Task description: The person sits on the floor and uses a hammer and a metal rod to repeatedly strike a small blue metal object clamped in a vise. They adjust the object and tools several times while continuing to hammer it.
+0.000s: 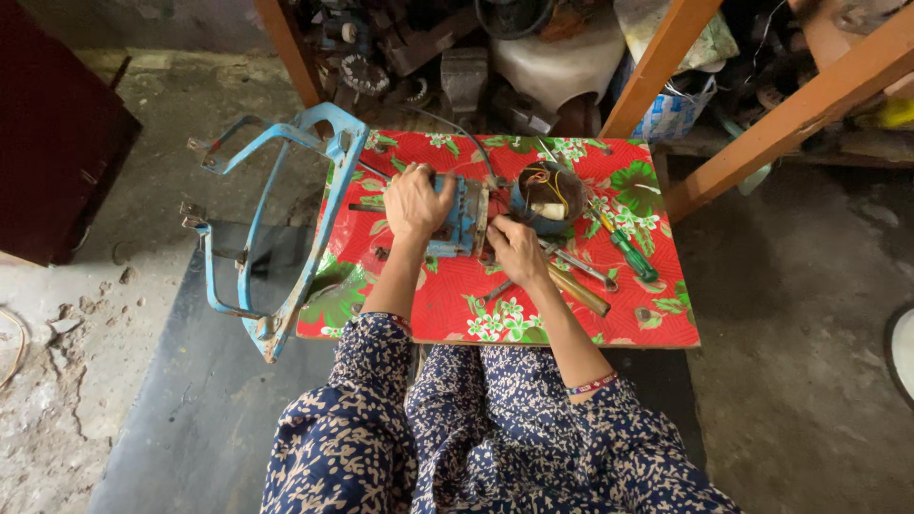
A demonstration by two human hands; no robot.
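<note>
On a small table with a red flowered cloth (628, 314) lies a blue metal motor part (464, 217). My left hand (415, 202) rests over its left side and grips it. My right hand (517, 248) presses against the part's lower right edge, fingers curled; whether it holds a small tool is hidden. Just right of the part sits a round motor housing (552, 195) with coloured wires showing inside.
A green-handled screwdriver (628, 252), a wooden-handled tool (578, 290) and a metal wrench (579, 263) lie right of my hands. A blue metal frame (286, 219) leans at the table's left edge. Orange wooden beams (790, 114) and cluttered parts stand behind.
</note>
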